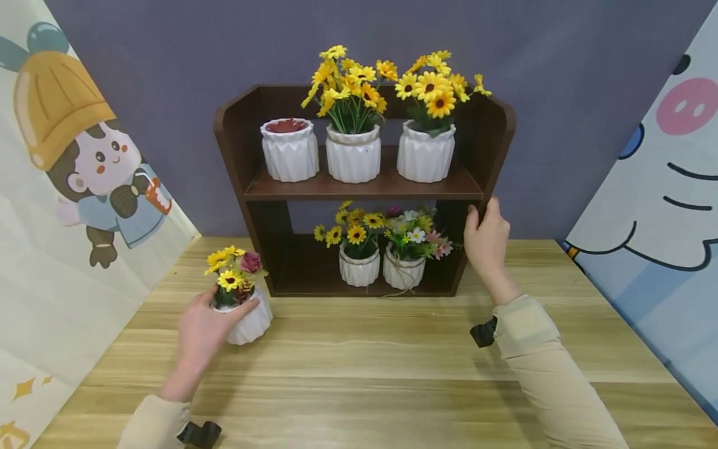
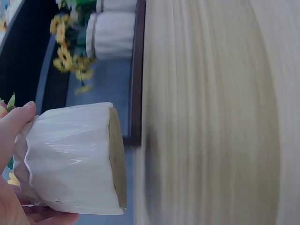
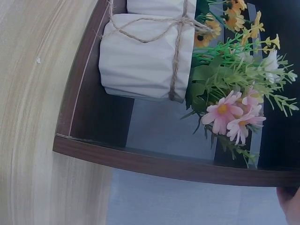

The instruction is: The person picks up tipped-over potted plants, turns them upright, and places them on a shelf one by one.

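My left hand [image 1: 203, 324] grips the rim of a white ceramic flowerpot [image 1: 250, 319] with yellow flowers and a dark pink rose [image 1: 250, 262]. The pot tilts, left of the brown shelf. In the left wrist view the pot's flat base [image 2: 118, 161] shows, raised off the wooden table [image 2: 201, 112]. My right hand [image 1: 487, 240] holds the right side panel of the two-tier shelf [image 1: 364, 189], thumb on its front edge. In the right wrist view only part of that hand [image 3: 290, 204] shows at the panel [image 3: 187, 173].
On the upper tier stand a white pot with reddish-brown filling [image 1: 290, 153] and two pots of yellow daisies [image 1: 353, 156]. Below are a yellow-flower pot [image 1: 359, 268] and a mixed-flower pot [image 1: 402, 272] tied with twine. Cartoon-printed panels [image 1: 662, 187] flank the table.
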Demonstrator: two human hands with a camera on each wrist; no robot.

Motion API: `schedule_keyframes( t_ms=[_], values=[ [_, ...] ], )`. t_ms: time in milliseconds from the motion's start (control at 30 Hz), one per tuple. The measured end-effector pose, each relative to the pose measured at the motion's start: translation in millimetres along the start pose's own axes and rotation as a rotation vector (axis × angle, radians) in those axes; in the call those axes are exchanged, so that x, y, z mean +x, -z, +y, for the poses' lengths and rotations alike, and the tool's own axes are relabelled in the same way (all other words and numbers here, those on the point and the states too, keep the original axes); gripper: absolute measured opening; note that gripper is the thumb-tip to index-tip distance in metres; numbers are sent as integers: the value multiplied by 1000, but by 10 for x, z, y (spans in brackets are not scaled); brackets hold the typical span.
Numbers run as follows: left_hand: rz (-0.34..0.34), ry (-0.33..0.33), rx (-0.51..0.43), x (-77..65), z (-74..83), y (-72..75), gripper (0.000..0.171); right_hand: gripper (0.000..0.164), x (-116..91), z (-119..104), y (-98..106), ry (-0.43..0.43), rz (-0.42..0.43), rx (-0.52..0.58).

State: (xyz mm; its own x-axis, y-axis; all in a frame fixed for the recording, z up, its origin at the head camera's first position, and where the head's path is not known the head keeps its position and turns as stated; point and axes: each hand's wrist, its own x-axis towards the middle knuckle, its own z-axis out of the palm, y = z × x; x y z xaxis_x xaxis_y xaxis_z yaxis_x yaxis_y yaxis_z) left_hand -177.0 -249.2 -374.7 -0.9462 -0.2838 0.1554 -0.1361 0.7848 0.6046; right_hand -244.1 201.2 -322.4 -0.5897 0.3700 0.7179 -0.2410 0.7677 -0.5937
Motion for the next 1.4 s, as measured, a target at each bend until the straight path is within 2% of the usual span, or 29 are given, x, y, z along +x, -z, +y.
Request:
schedule_keyframes(
  t_ms=[300,467,567,700,1033,1233,1400],
  values=[
    [-92,-73,-36,-155,283,-145,107,26,-6,9,4,-7,-13,-6],
    [-112,-168,-22,-189,471,-309,108,26,-12,13,11,-1,-8,-4],
    [-121,-194,-28,-168,579,-410,109,26,-15,15,10,0,-10,-5],
    [-128,-184,-76,-114,694,-515,110,26,-19,11,9,-4,-20,-6],
    [-41,-181,-147,128,896,-757,103,25,2,22,5,-1,-3,-7],
    [14,-108,-140,284,996,-888,101,24,9,2,10,-5,-9,-7],
    [50,-57,-150,399,1010,-984,102,24,6,-6,11,-3,-12,-3]
  ],
)
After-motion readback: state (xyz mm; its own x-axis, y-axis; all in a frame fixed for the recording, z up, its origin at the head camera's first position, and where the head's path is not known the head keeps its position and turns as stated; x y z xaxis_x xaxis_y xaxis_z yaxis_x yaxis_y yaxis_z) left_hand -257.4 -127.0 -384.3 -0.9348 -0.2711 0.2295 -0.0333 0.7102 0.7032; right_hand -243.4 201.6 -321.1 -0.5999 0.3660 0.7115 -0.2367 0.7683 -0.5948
